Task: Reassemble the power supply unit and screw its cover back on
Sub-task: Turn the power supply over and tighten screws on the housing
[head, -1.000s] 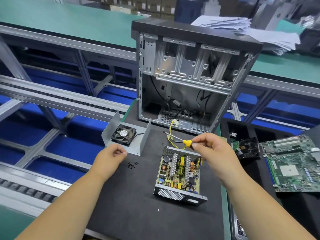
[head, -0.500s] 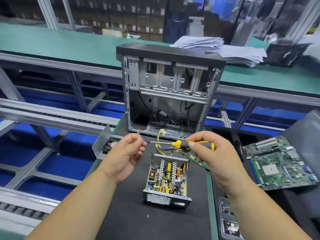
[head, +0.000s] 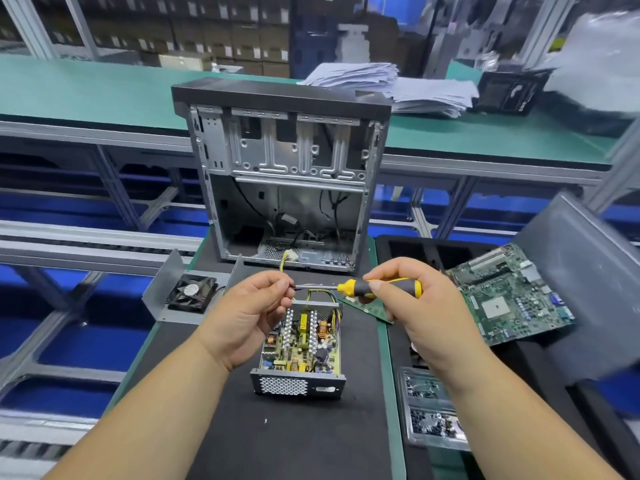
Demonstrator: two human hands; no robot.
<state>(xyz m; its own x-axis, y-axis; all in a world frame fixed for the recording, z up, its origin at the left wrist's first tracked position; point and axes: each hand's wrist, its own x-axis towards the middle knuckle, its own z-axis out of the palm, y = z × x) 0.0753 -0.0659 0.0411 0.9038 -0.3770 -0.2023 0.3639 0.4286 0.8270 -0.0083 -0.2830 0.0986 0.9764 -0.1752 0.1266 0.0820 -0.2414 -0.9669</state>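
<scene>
Fingers of the left hand (head: 247,311) are pinching tight at the tip of the screwdriver (head: 363,287), likely seating a screw too small to make out, while the right hand (head: 412,303) is wrapping its black-and-yellow handle. Both are hovering above the open power supply unit (head: 299,351) on the black mat (head: 294,441); its cover (head: 180,289) with the fan is lying off to the left. One slip and that screw could be dropping into the exposed board
</scene>
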